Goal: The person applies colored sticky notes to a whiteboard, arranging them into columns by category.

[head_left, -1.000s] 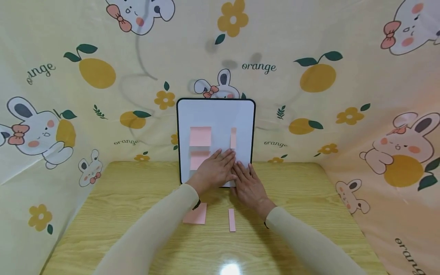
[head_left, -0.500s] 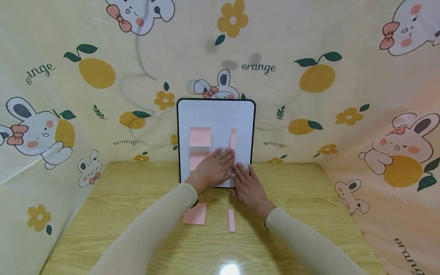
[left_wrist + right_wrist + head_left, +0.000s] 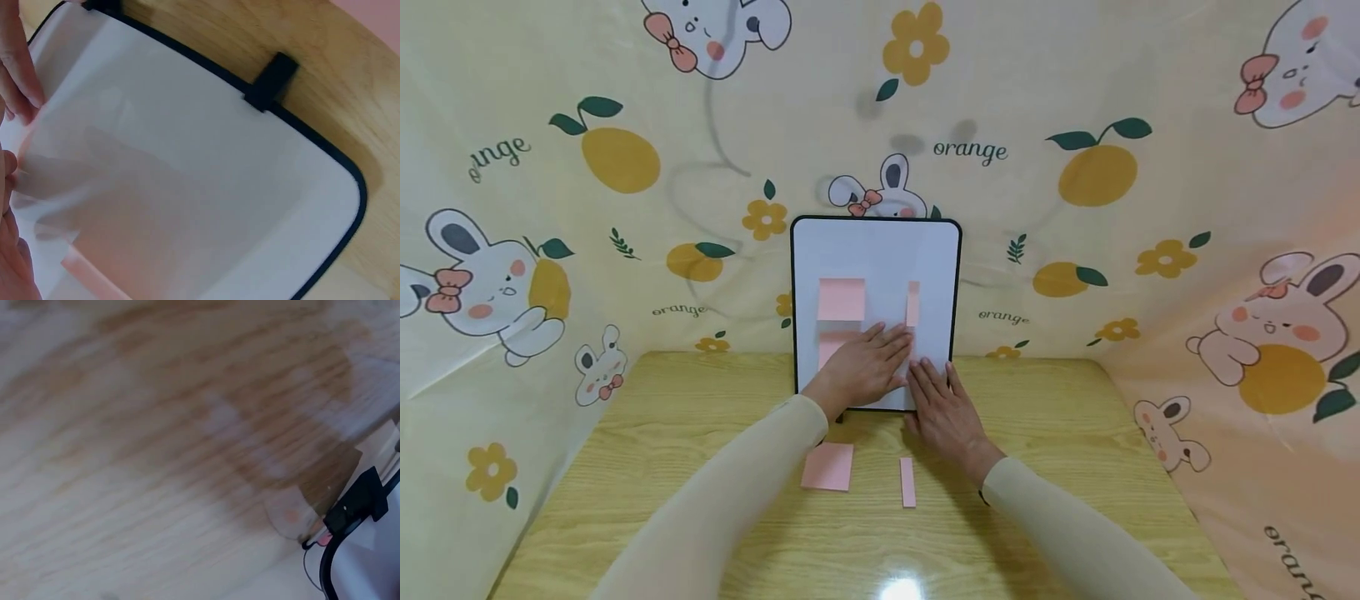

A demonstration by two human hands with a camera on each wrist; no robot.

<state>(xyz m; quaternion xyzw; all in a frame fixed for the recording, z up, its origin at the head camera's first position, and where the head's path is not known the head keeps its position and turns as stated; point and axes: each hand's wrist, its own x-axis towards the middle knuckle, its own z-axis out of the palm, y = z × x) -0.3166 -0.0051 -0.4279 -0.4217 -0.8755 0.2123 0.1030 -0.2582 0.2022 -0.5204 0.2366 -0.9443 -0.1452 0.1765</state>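
Note:
A whiteboard (image 3: 880, 250) with a black frame stands upright on the table. My left hand (image 3: 865, 365) lies across its lower middle with fingers straight, fingertips over a narrow pink sticky note (image 3: 28, 140) that is mostly hidden. Just below and to the right, my right hand (image 3: 946, 408) rests straight fingers on the board's lower right part. Above the left fingertips another narrow pink note (image 3: 913, 303) is stuck on. At the board's left side sit a square pink note (image 3: 841, 299) and a second one (image 3: 831, 348) partly covered by my left hand.
On the wooden table (image 3: 1037, 450), in front of the board, lie a square pink pad (image 3: 828, 467) and a narrow pink strip pad (image 3: 907, 482). A black foot (image 3: 274, 81) props the board's lower edge. Behind hangs a printed cloth (image 3: 1022, 75) with rabbits and oranges.
My left wrist has shifted slightly down and left, showing more of the square pad on the table and a black board foot. The right hand stays almost still. The head view has moved a little.

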